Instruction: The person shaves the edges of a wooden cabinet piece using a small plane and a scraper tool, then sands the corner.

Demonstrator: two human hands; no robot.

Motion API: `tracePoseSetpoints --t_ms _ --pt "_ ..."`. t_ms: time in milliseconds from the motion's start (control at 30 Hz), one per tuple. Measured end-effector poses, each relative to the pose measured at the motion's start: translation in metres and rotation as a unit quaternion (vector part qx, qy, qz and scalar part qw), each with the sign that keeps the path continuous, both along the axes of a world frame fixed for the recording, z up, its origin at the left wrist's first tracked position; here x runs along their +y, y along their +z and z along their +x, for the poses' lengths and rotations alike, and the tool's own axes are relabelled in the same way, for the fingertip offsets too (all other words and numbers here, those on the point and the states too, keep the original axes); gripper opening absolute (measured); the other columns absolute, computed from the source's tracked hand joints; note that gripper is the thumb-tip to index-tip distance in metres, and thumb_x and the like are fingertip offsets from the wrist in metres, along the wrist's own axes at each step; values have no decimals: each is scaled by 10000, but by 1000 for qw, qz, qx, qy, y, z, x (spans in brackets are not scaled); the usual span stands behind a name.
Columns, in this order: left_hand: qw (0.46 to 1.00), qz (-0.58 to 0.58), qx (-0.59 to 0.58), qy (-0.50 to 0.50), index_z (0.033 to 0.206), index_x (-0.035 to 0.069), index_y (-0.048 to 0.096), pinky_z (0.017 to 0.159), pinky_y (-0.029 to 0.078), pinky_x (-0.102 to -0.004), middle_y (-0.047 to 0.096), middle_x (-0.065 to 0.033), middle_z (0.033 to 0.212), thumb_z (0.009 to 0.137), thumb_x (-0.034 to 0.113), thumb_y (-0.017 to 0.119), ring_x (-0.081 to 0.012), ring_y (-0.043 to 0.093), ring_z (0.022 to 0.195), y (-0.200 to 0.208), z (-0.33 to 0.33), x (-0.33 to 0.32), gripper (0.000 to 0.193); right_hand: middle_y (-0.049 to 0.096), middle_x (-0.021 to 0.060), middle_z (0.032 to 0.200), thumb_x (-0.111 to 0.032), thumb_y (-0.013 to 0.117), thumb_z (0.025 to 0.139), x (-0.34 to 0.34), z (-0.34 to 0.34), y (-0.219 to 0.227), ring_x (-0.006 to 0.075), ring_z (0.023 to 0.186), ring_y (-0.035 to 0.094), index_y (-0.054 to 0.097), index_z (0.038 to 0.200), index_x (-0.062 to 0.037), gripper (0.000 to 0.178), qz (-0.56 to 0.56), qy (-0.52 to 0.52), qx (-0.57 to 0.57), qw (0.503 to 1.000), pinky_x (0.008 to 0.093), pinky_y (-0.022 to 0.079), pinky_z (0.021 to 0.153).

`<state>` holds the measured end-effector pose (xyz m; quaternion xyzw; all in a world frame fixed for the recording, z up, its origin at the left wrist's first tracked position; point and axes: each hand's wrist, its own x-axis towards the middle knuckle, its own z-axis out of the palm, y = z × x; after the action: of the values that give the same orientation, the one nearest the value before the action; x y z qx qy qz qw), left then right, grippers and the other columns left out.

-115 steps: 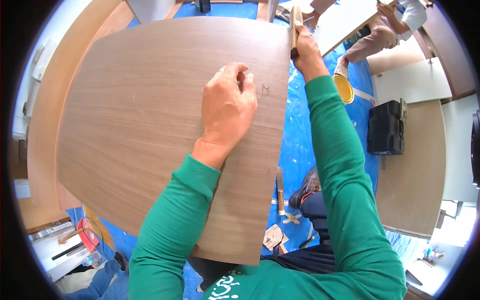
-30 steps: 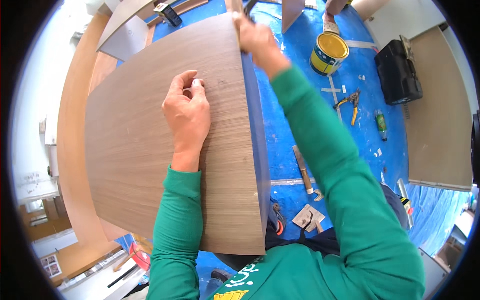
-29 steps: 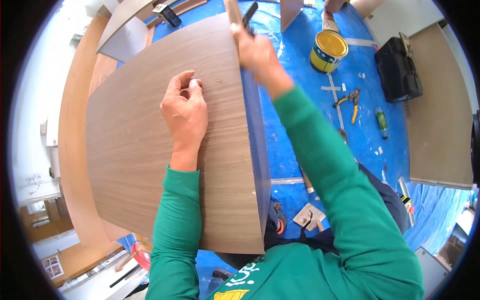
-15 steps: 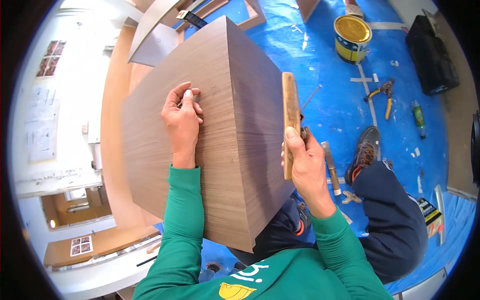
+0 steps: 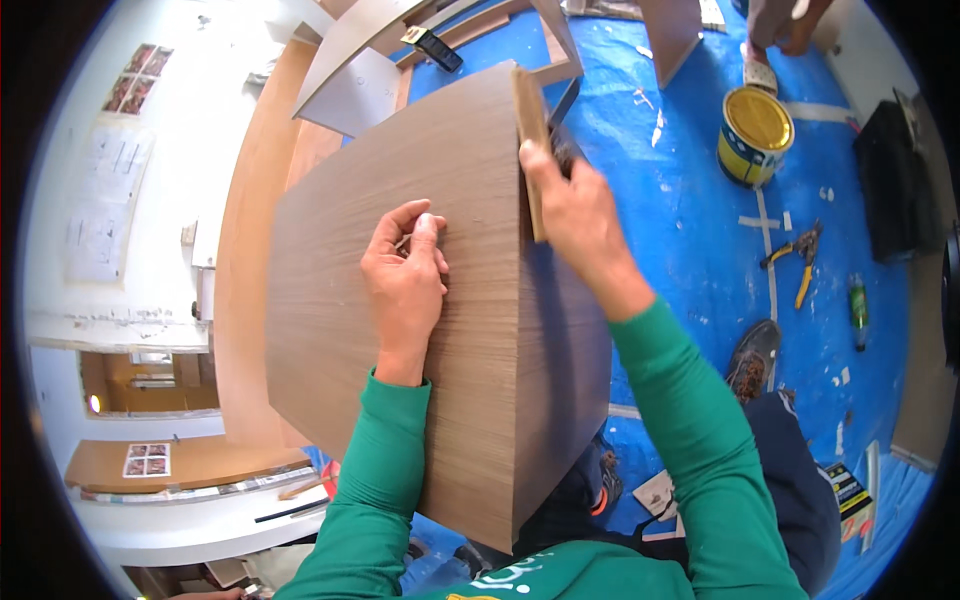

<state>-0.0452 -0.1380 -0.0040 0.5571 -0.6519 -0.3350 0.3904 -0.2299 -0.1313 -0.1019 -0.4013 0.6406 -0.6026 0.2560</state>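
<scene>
A large wood-grain box or cabinet piece (image 5: 400, 310) stands on edge before me, with a long corner edge facing me. My left hand (image 5: 405, 265) rests by its wrist on the broad left face, fingers curled and thumb against them; whether something small is inside is hidden. In my right hand (image 5: 580, 215) is a long, narrow wooden block (image 5: 531, 130) with a dark part on its far side. It lies along the far part of the box's corner edge. The hand is slightly blurred.
Blue sheeting (image 5: 660, 250) covers the floor. On it are a paint can (image 5: 755, 135), yellow-handled pliers (image 5: 795, 260), a green bottle (image 5: 858, 310) and a black case (image 5: 890, 185). Another person's foot (image 5: 760, 70) and hand show at the far right. Cabinet frames (image 5: 350, 85) stand beyond the box.
My right hand has moved the wooden block away from me along the edge, onto the far corner. My left hand keeps its curled pose on the face. The view has shifted.
</scene>
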Motion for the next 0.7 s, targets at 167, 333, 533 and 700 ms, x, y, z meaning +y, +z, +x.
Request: tracePoseSetpoints --t_ms 167,333,533,700 --pt "999 4 35 -18 1329 0 739 487 471 -202 794 -75 1108 1142 130 678 -19 591 667 -3 4 -5 236 746 372 1090 -357 546 1180 -123 -56 8 504 984 787 685 1491 -252 356 61 -15 110 992 586 635 739" --pt "996 -28 76 -37 1190 -77 773 697 559 -333 782 -92 907 1070 93 711 -123 653 732 -12 -14 -7 217 799 281 1150 -311 685 1090 -182 -156 -18 461 1052 797 494 1559 -82 556 72 12 395 916 532 646 850" --pt "995 -99 -23 -15 1223 -27 795 748 582 -315 843 -64 1012 1083 104 653 -114 717 813 -17 8 -11 240 785 348 1113 -550 654 1101 -69 -25 36 480 1017 778 813 1126 46 617 33 25 -192 981 534 600 849" --pt "996 -82 -24 -18 1253 -14 802 765 596 -326 854 -66 1020 1073 127 657 -133 736 805 -18 7 -13 271 744 207 1046 -595 739 1026 42 34 41 260 903 663 679 1256 240 868 58 -11 -229 972 410 554 749"
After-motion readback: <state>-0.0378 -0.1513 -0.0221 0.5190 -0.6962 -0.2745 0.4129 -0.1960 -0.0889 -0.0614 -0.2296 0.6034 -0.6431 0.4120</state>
